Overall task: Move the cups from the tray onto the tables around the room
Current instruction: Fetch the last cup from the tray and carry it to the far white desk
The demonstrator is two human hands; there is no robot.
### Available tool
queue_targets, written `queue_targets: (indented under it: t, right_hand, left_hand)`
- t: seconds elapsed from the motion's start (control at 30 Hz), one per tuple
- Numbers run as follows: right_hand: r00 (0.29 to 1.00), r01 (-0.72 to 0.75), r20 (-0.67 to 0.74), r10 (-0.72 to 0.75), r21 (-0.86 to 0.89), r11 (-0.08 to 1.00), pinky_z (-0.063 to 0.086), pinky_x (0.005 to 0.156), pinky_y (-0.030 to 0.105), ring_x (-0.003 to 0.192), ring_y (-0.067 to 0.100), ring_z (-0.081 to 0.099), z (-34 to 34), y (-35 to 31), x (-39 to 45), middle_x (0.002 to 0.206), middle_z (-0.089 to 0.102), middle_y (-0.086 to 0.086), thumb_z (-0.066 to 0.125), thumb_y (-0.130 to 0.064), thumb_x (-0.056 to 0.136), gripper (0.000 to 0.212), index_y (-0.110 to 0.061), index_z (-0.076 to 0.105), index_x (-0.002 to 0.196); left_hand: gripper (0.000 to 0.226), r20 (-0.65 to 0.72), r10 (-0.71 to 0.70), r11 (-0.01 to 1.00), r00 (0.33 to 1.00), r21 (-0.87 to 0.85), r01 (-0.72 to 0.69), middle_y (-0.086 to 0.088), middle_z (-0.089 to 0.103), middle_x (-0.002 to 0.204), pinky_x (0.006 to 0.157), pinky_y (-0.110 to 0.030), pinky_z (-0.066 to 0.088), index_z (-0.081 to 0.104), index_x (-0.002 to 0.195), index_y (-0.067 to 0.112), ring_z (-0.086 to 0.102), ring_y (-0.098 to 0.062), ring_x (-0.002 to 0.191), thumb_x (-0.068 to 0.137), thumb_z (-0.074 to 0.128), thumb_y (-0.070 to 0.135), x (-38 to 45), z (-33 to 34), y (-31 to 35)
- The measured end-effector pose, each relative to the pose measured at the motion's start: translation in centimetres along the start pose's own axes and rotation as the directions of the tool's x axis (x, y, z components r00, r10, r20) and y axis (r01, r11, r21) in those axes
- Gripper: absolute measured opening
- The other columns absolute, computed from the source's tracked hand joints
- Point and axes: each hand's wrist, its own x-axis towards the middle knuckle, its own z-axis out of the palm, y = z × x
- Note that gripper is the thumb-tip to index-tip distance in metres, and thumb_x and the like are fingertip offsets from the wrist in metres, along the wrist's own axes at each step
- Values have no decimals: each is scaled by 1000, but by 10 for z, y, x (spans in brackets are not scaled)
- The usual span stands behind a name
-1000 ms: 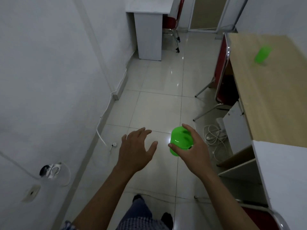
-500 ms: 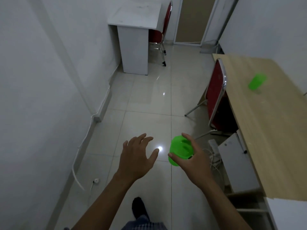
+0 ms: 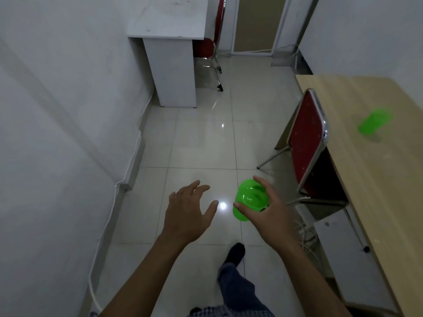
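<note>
My right hand [image 3: 266, 212] grips a bright green plastic cup [image 3: 248, 199] by its side, mouth tilted toward me, held above the tiled floor. My left hand [image 3: 187, 211] hovers beside it, fingers spread, holding nothing. A second green cup [image 3: 374, 121] stands on the wooden table [image 3: 375, 179] at the right. A white table [image 3: 169, 21] stands against the left wall further ahead. No tray is in view.
A red chair [image 3: 305, 143] is tucked at the wooden table's near edge, its legs reaching into the aisle. Another red chair [image 3: 211, 46] sits behind the white table. Cables [image 3: 306, 234] lie on the floor at the right. A door frame [image 3: 255, 24] is at the far end.
I have walked forward along the aisle: the white table, red chair and wooden table are closer and lower in view. Both hands keep their pose, the right still holding the cup.
</note>
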Motion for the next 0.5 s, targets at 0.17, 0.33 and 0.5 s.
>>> queue_targets:
  t: [0.17, 0.33, 0.5]
  right_hand:
    - [1000, 20, 6, -20, 21, 1000, 52, 100, 39, 119, -3, 53, 1, 7, 102, 129, 53, -34, 85, -64, 61, 83, -53, 50, 135]
    - [997, 71, 32, -71, -9, 997, 53, 96, 32, 117, -12, 50, -12, 2, 203, 126, 51, -41, 83, -69, 60, 84, -57, 47, 136]
    - [993, 109, 46, -108, -13, 994, 51, 97, 29, 120, -10, 50, -25, -2, 283, 130, 53, -35, 83, -67, 63, 84, -53, 47, 137]
  left_hand:
    - [56, -6, -10, 999, 1000, 38, 10, 2, 44, 154, 118, -47, 26, 53, 141, 28, 40, -18, 141, 94, 53, 58, 100, 1, 13]
    - [54, -61, -14, 1000, 998, 26, 16, 2, 47, 152, 117, -47, 26, 54, 139, 28, 42, -18, 140, 93, 55, 57, 198, -3, 40]
    - [53, -83, -11, 1000, 996, 27, 14, 1, 48, 151, 117, -49, 29, 55, 138, 28, 43, -18, 139, 93, 56, 56, 271, 1, 57]
